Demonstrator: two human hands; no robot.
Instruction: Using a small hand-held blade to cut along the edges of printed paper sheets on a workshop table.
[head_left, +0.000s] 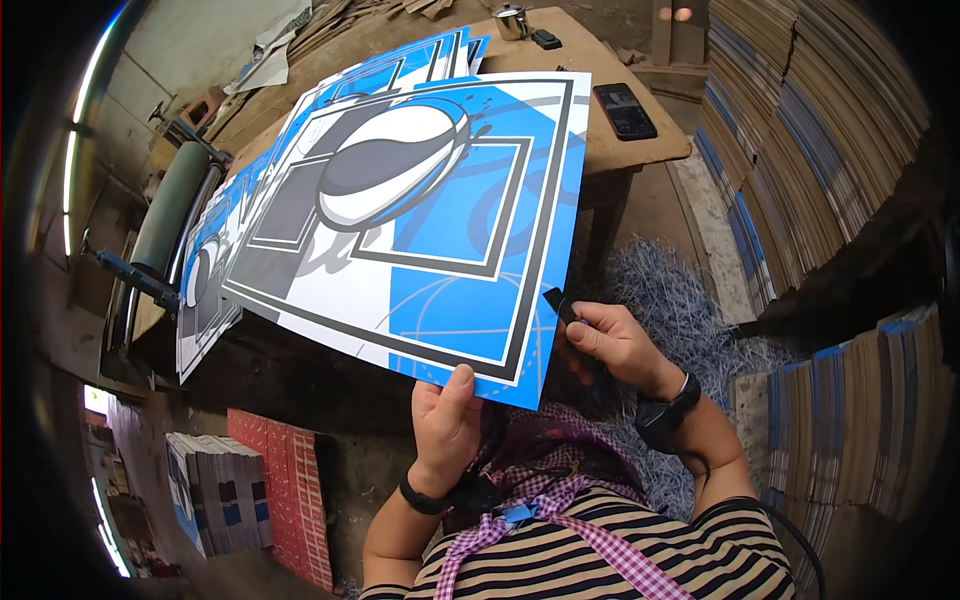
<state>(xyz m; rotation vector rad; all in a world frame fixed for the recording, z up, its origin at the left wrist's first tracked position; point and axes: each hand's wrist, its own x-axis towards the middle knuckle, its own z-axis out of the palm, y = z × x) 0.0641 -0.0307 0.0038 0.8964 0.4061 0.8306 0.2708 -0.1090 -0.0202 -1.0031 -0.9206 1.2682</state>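
With our left hand (443, 415) we pinch the near edge of the large blue, white and grey printed sheet (450, 250), which overhangs the tan wooden table (645, 151); our right hand (620, 345) pinches a small flat black tool (560, 304) by the sheet's right edge. We'd best hold the sheet steady and keep the tool's pressure light.

no legible lettering, numbers or signs, phone screen (625, 110) too small to read

The left grip (445, 428) pinches thumb-up while the right grip (622, 345), farther forward, pinches pointing leftward
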